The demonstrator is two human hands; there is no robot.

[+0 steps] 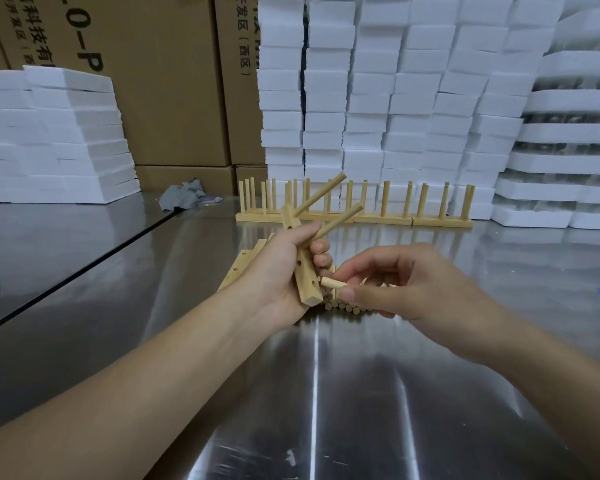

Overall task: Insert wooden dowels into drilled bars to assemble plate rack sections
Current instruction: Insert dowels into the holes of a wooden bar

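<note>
**Progress.** On the left, spare pale wooden drilled bars (238,271) lie flat on the desk with their holes empty. The left hand (281,271) holds one pale wooden drilled bar (307,292) steeply tilted above them, its grip curled round the bar's middle. Two long round wooden dowels (340,221) are seated in the upper part of this bar and project toward the upper right. At least two holes lower down show empty. The right hand (395,282) has its grip pinching a loose wooden dowel (330,282) between thumb and forefinger. The dowel's tip is just beside the lowest open hole and has not entered it. A heap of loose dowels (343,306) lies beneath both hands. At the rear a row of finished plate rack sections (361,216) stands upright, end to end.

Judgement: the section in hand is only partly filled. Several sections are complete, and stock remains for more.

**Surface and room.** The desk (309,393) is bright sheet metal with glare streaks. A dark line (84,268) crosses its left part; whether it is a seam or the edge of a sheet cannot be told. Behind stand, in order:
- stacked white foam slabs (56,133)
- brown printed cardboard cartons (174,81)
- a crumpled grey cloth (182,197)
- tall columns of white foam blocks (395,98)
- white foam trays (575,133)
</note>
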